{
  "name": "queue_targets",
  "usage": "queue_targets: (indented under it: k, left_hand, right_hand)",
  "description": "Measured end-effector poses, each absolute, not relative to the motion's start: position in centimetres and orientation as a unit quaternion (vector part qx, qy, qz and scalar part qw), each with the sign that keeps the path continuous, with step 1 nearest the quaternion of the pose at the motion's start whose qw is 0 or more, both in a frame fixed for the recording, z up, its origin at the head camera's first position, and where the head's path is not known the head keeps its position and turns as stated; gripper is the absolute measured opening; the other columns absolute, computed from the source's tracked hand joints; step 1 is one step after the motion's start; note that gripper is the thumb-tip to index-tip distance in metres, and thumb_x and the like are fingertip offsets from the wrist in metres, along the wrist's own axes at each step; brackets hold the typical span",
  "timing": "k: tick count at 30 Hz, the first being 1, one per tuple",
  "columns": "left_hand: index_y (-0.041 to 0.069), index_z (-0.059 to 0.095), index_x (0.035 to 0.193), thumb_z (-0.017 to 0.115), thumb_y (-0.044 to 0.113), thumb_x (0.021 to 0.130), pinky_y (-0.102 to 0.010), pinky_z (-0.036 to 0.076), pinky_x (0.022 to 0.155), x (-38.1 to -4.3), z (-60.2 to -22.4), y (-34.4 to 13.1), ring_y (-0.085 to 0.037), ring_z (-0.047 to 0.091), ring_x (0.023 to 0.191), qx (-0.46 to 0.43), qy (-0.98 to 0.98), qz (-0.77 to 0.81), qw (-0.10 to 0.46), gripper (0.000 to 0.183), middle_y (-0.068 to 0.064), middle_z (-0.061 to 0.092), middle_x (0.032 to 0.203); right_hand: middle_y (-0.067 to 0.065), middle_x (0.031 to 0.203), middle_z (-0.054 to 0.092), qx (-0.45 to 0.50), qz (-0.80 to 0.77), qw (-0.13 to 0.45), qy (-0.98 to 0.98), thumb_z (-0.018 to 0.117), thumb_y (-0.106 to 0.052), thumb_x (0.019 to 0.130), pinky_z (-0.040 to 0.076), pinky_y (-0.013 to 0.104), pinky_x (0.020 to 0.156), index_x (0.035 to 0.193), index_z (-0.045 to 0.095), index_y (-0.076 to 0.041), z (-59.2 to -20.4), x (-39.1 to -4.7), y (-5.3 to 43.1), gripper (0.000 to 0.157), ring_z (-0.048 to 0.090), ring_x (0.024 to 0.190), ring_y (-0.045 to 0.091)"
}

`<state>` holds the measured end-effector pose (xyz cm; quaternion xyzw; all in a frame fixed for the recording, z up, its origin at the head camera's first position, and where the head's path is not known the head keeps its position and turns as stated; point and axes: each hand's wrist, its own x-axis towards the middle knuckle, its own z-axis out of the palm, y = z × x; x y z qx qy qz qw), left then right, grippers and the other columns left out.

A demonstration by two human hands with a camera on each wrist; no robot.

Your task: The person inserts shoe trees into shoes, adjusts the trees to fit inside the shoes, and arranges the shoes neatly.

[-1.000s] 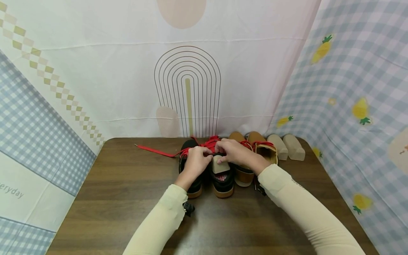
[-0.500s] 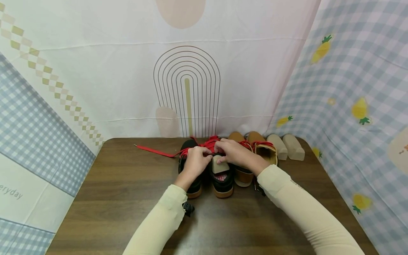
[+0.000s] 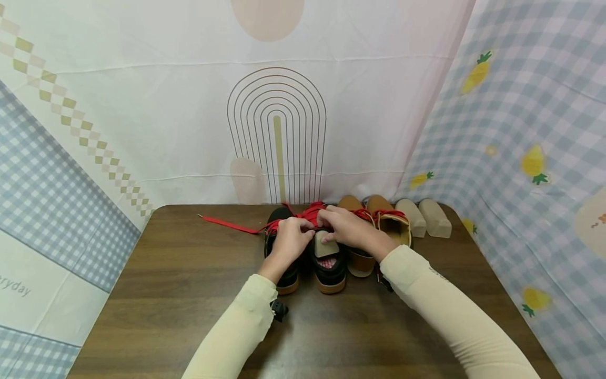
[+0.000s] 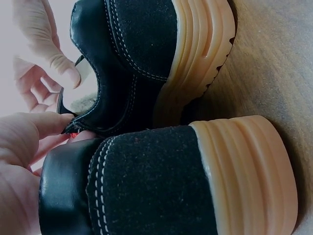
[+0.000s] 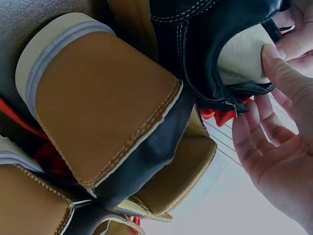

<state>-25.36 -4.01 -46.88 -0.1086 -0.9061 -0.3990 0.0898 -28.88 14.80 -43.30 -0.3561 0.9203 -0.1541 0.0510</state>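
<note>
Two black shoes with red laces stand side by side at the back of the table. In the opening of the right-hand black shoe (image 3: 332, 275) sits a beige shoe insert (image 3: 326, 249), its blunt end showing. My left hand (image 3: 291, 241) reaches over the other black shoe (image 3: 289, 279) and pinches the collar edge near the tongue of the right-hand one. From the other side, my right hand (image 3: 351, 226) has its thumb on the insert (image 5: 242, 55), while its fingers curl round outside the tongue. The insert's front part is hidden inside the shoe.
Right of the black pair stand two tan shoes (image 3: 362, 265) with red laces. Two more beige inserts (image 3: 436, 220) lie beyond them at the back right. One red lace (image 3: 227, 224) trails left across the wooden table (image 3: 199, 295). Patterned cloth walls (image 3: 189, 116) enclose the table's back and sides.
</note>
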Motion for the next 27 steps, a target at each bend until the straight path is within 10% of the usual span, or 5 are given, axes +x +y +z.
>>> queue_targets:
  k: [27]
  left_hand:
    - [0.011, 0.083, 0.092, 0.078, 0.010, 0.090, -0.039, 0.058, 0.081, -25.4, -46.8, -4.1, -0.022, 0.073, 0.093, -0.109, -0.910, -0.389, 0.094, 0.005, -0.002, 0.080, 0.092]
  right_hand:
    - [0.006, 0.098, 0.055, -0.375, -0.126, -0.027, 0.918, 0.090, -0.025, 0.076, 0.048, 0.044, 0.081, 0.102, 0.056, -0.011, -44.8, -28.3, 14.8, 0.045, 0.055, 0.091, 0.027]
